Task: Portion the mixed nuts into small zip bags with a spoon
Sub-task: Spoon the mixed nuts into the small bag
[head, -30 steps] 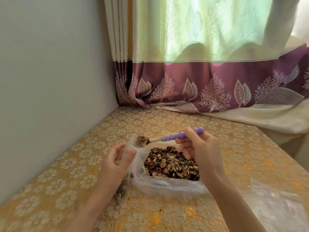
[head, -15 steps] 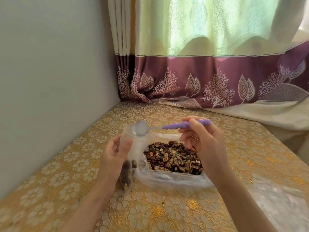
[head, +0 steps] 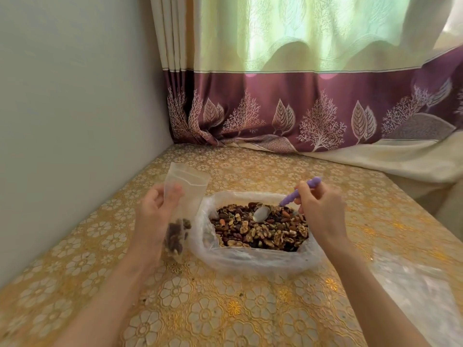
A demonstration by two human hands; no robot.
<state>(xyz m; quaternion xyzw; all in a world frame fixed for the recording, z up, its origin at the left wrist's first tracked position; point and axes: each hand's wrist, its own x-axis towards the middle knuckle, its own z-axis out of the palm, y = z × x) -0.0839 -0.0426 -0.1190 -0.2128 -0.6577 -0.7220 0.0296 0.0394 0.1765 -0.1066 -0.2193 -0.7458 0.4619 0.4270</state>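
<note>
A large clear plastic bag (head: 253,259) lies open on the table, filled with mixed nuts (head: 260,230). My left hand (head: 155,216) holds a small clear zip bag (head: 184,194) upright just left of it, mouth up, with a few nuts at its bottom. My right hand (head: 323,214) grips the purple handle of a spoon (head: 288,200). The spoon's metal bowl rests face down on the nuts near the far side of the pile.
The table (head: 225,309) has a gold floral cover. A grey wall (head: 75,121) runs along the left, and a purple and cream curtain (head: 300,108) hangs at the back. More clear plastic (head: 413,291) lies at the right front.
The spoon has left the small bag's mouth and swung right and down onto the nut pile. The small bag now stands taller in my left hand with its top free.
</note>
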